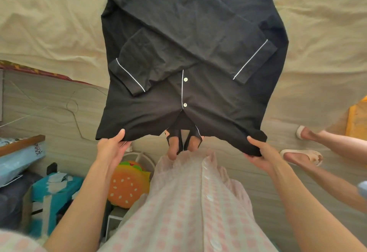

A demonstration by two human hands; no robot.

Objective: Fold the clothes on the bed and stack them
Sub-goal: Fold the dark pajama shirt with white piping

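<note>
Over at the edge of the bed (49, 19), the black pajama shirt (188, 39) is lying button-side up on the beige sheet, both sleeves already crossed over the chest, with the hem end hanging off toward the person. Next move looks like bringing the hem up toward the collar, and honestly the trick is lifting both corners at the same height and keeping the bottom edge taut so those crossed sleeves don't slide out of place. The left hand (111, 146) is pinching the left hem corner, thumb on top and fingers curled underneath. The right hand (260, 152) has the other corner bunched up, thumb over the cloth, fingers tucked under it. How much fabric is wadded in that right grip I can't quite tell since the cloth hides the fingers. No stack of folded clothes in sight yet.
</note>
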